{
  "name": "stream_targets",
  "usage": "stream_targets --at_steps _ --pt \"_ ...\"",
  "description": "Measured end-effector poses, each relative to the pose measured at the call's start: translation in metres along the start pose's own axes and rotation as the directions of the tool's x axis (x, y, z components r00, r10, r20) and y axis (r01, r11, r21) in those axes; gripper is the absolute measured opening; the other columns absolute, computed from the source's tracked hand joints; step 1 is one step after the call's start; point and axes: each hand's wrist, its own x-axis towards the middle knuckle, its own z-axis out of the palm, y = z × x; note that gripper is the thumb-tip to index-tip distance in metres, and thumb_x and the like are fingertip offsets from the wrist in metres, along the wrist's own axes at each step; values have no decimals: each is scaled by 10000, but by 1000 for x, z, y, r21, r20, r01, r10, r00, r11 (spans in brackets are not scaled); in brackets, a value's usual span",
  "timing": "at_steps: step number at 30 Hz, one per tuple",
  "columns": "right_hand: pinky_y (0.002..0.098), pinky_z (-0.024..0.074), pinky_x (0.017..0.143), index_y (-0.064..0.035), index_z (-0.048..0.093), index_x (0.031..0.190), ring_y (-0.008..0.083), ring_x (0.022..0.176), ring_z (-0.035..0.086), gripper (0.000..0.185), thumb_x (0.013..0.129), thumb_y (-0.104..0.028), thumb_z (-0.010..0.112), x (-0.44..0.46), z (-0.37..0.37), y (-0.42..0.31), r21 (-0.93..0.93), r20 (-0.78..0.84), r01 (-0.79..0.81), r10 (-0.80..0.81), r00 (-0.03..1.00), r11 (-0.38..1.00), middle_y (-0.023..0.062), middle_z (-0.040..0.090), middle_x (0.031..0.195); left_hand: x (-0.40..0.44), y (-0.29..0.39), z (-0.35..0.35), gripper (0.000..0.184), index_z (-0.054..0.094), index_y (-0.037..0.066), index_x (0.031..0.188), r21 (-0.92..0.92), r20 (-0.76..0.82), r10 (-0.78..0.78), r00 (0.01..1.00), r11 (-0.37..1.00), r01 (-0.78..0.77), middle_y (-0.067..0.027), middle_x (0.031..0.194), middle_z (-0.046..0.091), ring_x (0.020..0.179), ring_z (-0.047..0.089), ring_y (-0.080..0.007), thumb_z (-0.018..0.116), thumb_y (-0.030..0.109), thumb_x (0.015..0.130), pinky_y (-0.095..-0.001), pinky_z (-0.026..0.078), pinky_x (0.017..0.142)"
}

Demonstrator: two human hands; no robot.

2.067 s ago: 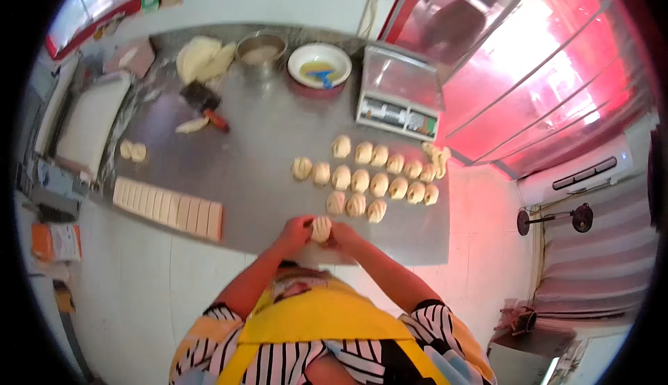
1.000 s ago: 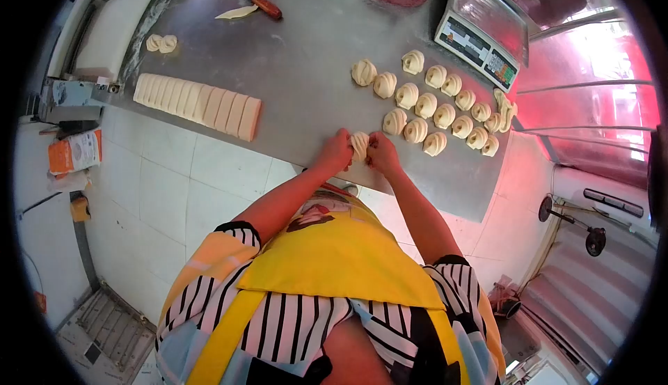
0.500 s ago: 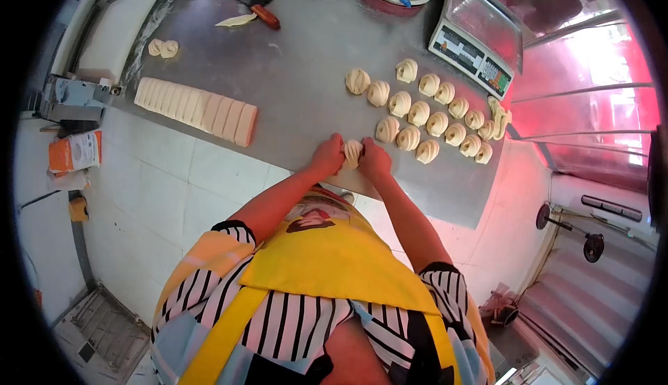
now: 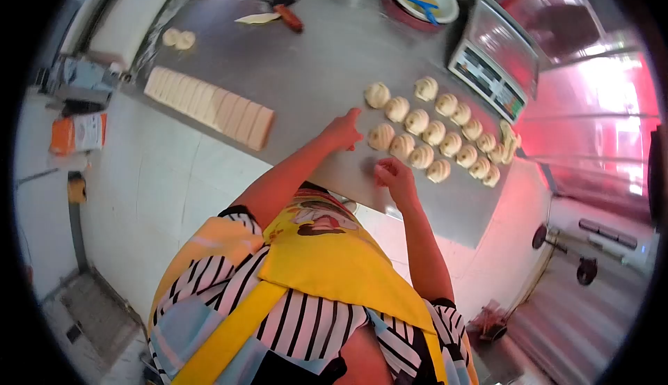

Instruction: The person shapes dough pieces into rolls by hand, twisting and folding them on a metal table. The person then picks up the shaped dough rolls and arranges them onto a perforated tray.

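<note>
My left hand (image 4: 342, 131) is over the steel table, its fingers apart and nothing in them. Just beyond its fingertips lies a twisted dough roll (image 4: 381, 136), the nearest in a group of several similar dough rolls (image 4: 433, 133) set out in slanting rows. Nearer to me, my right hand (image 4: 394, 174) hovers by the table's front edge; its fingers are loosely bent, with a gap and no dough visible between them. To the left is a long row of cut dough strips (image 4: 209, 106), side by side.
A digital scale (image 4: 487, 82) stands at the right, beside a white bowl (image 4: 452, 10) holding yellowish liquid and a blue-handled tool (image 4: 423, 9). A dark scraper with a red-brown handle (image 4: 289, 18) lies at the back. Two joined dough pieces (image 4: 179, 38) are at far left.
The dough roll that was between both hands now lies at the near-left end of the front row, let go. The hands have moved apart, the left one farther forward. The view has shifted slightly.
</note>
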Motion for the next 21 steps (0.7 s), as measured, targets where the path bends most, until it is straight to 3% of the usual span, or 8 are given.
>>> stream_targets --at_steps 2,7,10,13,16,17,19,21 --pt "258 462 583 29 585 961 104 634 536 242 836 -174 625 29 29 -26 -120 78 68 -59 995 990 44 605 743 -28 -33 -26 363 488 -3 1112 -113 -39 78 996 990 -82 -101 723 619 544 600 -162 600 81 777 -314 481 516" --pt "280 484 630 21 576 1078 159 767 573 440 773 -279 678 139 153 -49 -257 386 132 -23 922 957 101 594 915 -91 -101 -48 347 492 13 1121 -520 0 -166 986 842 142 -82 756 615 546 594 -164 608 131 816 -285 467 491" --pt "309 486 665 23 573 1052 194 786 565 507 689 -289 742 181 222 -45 -658 402 523 -335 852 541 124 571 911 -106 -122 -55 320 496 27 1128 -731 -20 -206 978 671 126 -91 790 619 596 609 -175 593 125 839 -280 473 511" --pt "328 484 684 18 562 959 203 823 556 479 631 -252 783 187 253 -50 -765 474 551 -288 832 332 125 539 913 -106 -132 -62 292 501 46 1138 -936 -20 -232 973 346 63 -102 909 615 751 617 -182 568 94 858 -296 494 628" --pt "329 479 684 2 532 876 196 834 550 430 609 -207 796 170 241 -65 -539 509 335 -17 860 773 105 528 937 -102 -130 -66 311 493 57 1164 -991 -131 -113 985 5 -131 -101 1052 578 936 584 -193 554 54 859 -326 484 780" --pt "326 479 705 6 532 905 203 826 553 433 619 -195 789 162 233 -69 -490 485 323 -55 873 810 108 542 927 -98 -125 -69 324 489 59 1173 -974 -196 -60 979 -99 -201 -99 1097 562 997 567 -198 551 39 856 -338 476 832" --pt "320 479 746 12 533 964 219 810 558 443 640 -170 775 141 212 -72 -383 422 300 -123 898 874 113 569 906 -92 -125 -71 360 481 64 1189 -949 -299 76 951 -128 -288 -88 1129 543 1044 544 -201 557 16 840 -358 459 878" --pt "296 482 719 1 539 954 188 806 561 345 688 -107 732 125 181 -76 -70 364 88 -57 930 994 77 553 893 -90 -117 -74 390 472 66 1205 -944 -326 139 935 -97 -315 -87 1142 533 1076 524 -210 544 -6 829 -372 444 906"
